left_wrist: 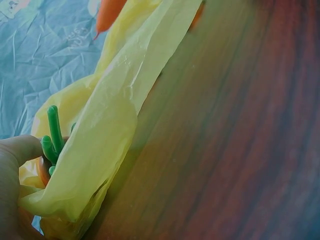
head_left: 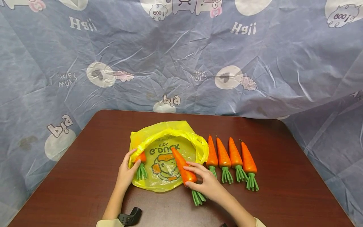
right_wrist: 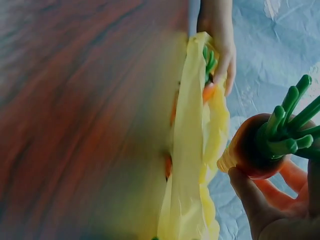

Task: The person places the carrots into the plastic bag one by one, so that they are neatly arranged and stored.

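Observation:
A yellow plastic bag (head_left: 202, 148) with a printed duck lies on the table, its mouth spread wide. At its left rim my left hand (head_left: 124, 173) grips the plastic between thumb and fingers. Beside that thumb, a carrot (head_left: 141, 159) lies inside the bag, its green stalks toward me; the left wrist view shows its stalks (left_wrist: 55, 132) poking up past the rim. My right hand (head_left: 208, 183) holds another carrot (head_left: 185, 175) by its thick end. This one slants over the bag's mouth, tip pointing away and stalks nearest me.
Several more carrots (head_left: 224, 154) lie in a row right of the bag, tips toward the far edge. The brown wooden table (head_left: 283, 189) ends at a hanging blue-grey printed cloth (head_left: 175, 63). A black strap (head_left: 130, 216) sits at the left wrist.

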The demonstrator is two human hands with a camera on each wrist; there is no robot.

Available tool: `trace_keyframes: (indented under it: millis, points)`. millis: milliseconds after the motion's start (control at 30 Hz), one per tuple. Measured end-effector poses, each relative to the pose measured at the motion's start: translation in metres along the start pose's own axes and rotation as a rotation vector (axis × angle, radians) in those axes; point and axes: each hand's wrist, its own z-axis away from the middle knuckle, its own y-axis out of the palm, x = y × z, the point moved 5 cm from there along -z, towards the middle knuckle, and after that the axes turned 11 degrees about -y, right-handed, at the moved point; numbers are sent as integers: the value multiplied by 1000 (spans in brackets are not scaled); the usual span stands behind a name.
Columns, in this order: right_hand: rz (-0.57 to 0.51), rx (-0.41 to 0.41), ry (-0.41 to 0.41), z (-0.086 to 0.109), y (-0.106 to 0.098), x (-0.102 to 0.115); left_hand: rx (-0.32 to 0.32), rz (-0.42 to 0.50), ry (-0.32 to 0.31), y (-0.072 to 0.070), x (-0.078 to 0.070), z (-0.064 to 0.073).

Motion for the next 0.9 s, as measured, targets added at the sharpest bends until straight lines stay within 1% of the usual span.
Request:
trace_keyframes:
  millis: [133, 300, 467, 633, 900]
  points:
    - [16, 44, -20, -7, 12, -1, -8, -17, 3, 0, 0, 1]
    - [81, 81, -63, -18, 24, 1, -12, -22, 3, 0, -1, 1]
    - [128, 110, -39, -31, 32, 0, -7, -10, -10, 0, 1, 1]
    - [152, 139, -14, -45, 39, -1, -5, -7, -10, 0, 2, 0]
    - [193, 152, -18, -71, 51, -5, 2, 6, 1, 0, -1, 0]
